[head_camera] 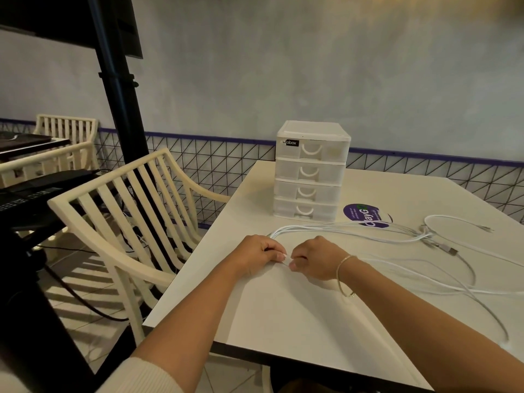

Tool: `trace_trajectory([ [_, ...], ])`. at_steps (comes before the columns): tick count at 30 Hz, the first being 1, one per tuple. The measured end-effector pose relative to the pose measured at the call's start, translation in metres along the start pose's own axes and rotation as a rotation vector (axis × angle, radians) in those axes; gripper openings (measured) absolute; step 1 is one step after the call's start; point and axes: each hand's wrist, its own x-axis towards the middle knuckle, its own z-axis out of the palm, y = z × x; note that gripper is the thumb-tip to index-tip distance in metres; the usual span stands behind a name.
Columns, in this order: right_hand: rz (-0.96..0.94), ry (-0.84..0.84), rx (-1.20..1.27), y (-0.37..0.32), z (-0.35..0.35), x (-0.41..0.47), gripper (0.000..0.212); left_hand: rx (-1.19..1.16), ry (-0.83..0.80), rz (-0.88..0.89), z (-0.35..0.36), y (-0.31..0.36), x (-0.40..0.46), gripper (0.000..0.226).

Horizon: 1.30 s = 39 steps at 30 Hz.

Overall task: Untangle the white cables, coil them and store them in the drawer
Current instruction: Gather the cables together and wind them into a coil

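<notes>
Both hands, the left hand (pixel 256 255) and right hand (pixel 314 258), pinch one end of the white cables (pixel 368 234) low over the bench (pixel 283 307). The cables lie spread in front of the closed drawer box (pixel 310 171). Pulling one strand slowly should free it best. The pinched bit is too small to tell.

Both forearms reach forward and angle inward, so the two hands meet close together. The left hand (pixel 259 254) and right hand (pixel 316 258) each have fingers (pixel 279 255) curled, pinching something small between them, knuckles up.
</notes>
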Motion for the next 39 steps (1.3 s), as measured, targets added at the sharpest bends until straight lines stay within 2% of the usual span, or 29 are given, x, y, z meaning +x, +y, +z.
trace_trajectory([
  [3, 0.055, 0.052, 0.102, 0.009, -0.003, 0.007, 0.019, 0.020, 0.006, -0.011, 0.000, -0.001, 0.000, 0.011],
  [5, 0.107, 0.087, 0.296, 0.014, 0.000, 0.007, 0.020, 0.015, -0.003, -0.011, -0.002, -0.003, 0.001, 0.010],
  [8, 0.131, 0.003, 0.554, 0.021, -0.001, -0.002, 0.018, 0.053, -0.023, -0.004, -0.003, -0.001, 0.000, 0.011],
  [11, 0.145, -0.053, 0.605, 0.022, -0.006, -0.007, 0.020, 0.069, -0.022, -0.003, -0.002, 0.000, 0.000, 0.009],
  [15, 0.243, -0.009, 0.674, 0.017, -0.001, -0.003, 0.023, 0.090, -0.014, 0.015, 0.000, 0.001, -0.004, 0.010],
  [18, 0.273, 0.049, 0.678, 0.015, 0.002, -0.001, 0.024, 0.089, -0.044, 0.073, 0.007, 0.009, -0.007, 0.013],
  [20, 0.249, 0.053, 0.588, 0.015, 0.000, 0.000, 0.021, 0.257, -0.096, 0.179, 0.017, 0.015, -0.003, 0.016],
  [23, 0.249, 0.074, 0.560, 0.016, 0.001, 0.001, 0.022, 0.452, -0.047, 0.187, 0.028, 0.021, 0.003, 0.024],
  [26, 0.254, 0.080, 0.577, 0.018, 0.003, 0.000, 0.022, 0.337, 0.003, 0.209, 0.033, 0.021, -0.001, 0.025],
  [29, 0.238, 0.053, 0.640, 0.017, 0.001, -0.005, 0.023, 0.172, 0.041, 0.133, 0.031, 0.017, -0.005, 0.019],
  [34, 0.187, -0.043, 0.611, 0.037, -0.010, -0.016, 0.016, 0.187, 0.057, 0.058, 0.031, 0.015, -0.001, 0.019],
  [39, 0.228, -0.105, 0.553, 0.074, -0.017, -0.034, 0.015, 0.134, 0.068, 0.037, 0.033, 0.014, -0.003, 0.018],
])
